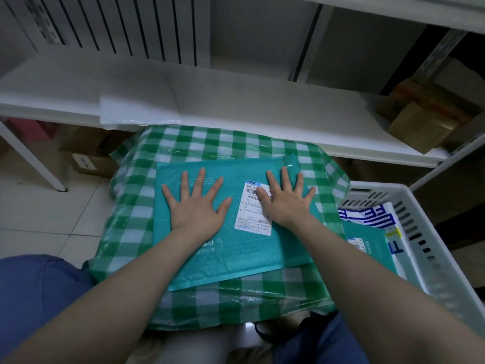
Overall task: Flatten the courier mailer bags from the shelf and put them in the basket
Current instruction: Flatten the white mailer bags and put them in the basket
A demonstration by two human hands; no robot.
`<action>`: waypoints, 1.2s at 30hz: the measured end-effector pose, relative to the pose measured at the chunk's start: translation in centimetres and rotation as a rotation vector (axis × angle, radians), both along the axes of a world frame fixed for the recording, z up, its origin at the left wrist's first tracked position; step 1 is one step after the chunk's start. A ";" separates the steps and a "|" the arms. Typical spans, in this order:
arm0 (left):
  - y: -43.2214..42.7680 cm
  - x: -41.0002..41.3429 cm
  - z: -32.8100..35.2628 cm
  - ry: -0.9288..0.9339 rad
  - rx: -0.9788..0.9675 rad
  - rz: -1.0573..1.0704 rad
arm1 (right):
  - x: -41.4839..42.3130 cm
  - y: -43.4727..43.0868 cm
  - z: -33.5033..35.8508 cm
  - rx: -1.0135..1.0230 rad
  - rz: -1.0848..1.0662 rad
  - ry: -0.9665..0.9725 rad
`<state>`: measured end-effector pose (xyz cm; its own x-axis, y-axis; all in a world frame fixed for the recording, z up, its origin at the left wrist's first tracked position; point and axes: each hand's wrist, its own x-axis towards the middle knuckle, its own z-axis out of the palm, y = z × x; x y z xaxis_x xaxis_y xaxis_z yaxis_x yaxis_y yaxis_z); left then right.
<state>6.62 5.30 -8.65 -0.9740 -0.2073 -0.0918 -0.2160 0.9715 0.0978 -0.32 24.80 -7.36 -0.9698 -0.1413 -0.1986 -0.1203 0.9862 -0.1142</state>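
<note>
A teal bubble mailer bag (236, 248) with a white shipping label (252, 216) lies flat on a surface covered in green-and-white checked plastic (131, 206). My left hand (196, 203) presses on the bag's left half with fingers spread and straight. My right hand (287, 200) presses on the right half, partly over the label, fingers also spread. A white slotted basket (425, 248) stands at the right and holds a white-and-blue mailer (367, 214) and another teal one (367, 240).
A white shelf (262, 111) runs across just behind the checked surface, with a white foam sheet (141, 109) on it and cardboard boxes (420, 122) at its right end. More boxes sit on the tiled floor (39, 206) under the shelf at left. My knees are below.
</note>
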 end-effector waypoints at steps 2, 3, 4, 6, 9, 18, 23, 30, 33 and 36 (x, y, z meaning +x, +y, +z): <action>0.0 0.0 -0.5 0.011 -0.014 -0.003 | 0.2 0.0 -0.7 0.032 0.000 0.032; 0.0 0.0 -0.6 0.009 -0.023 -0.001 | 0.3 0.0 -0.9 0.037 0.001 0.036; 0.0 0.0 -0.7 0.006 -0.029 0.002 | 0.3 0.0 -1.0 0.038 0.005 0.029; 0.0 0.0 -0.8 0.016 -0.032 0.003 | 0.2 0.0 -1.0 0.031 0.005 0.025; 0.0 0.0 -0.6 0.001 -0.027 -0.002 | 0.0 -0.1 -0.6 0.019 0.010 -0.022; 0.0 1.5 1.3 -0.013 0.117 0.232 | 0.7 3.3 2.7 -0.132 -0.368 0.046; 1.0 1.8 3.5 0.120 0.126 0.259 | 0.9 5.9 4.2 -0.474 -0.575 -0.048; 3.4 -0.3 6.1 0.243 0.073 0.205 | 2.7 10.1 5.8 -1.000 -0.598 -0.195; 5.7 -1.4 6.8 0.306 0.081 0.125 | 3.6 12.9 5.8 -1.023 -0.614 -0.151; 8.5 -2.4 7.0 0.339 0.146 0.034 | 4.0 16.3 4.9 -1.137 -0.768 0.049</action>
<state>4.23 13.79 -1.61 -0.9467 -0.2490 0.2042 -0.1798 0.9348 0.3064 3.72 41.10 -2.49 -0.8800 0.3687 -0.2994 0.3814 0.1730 -0.9081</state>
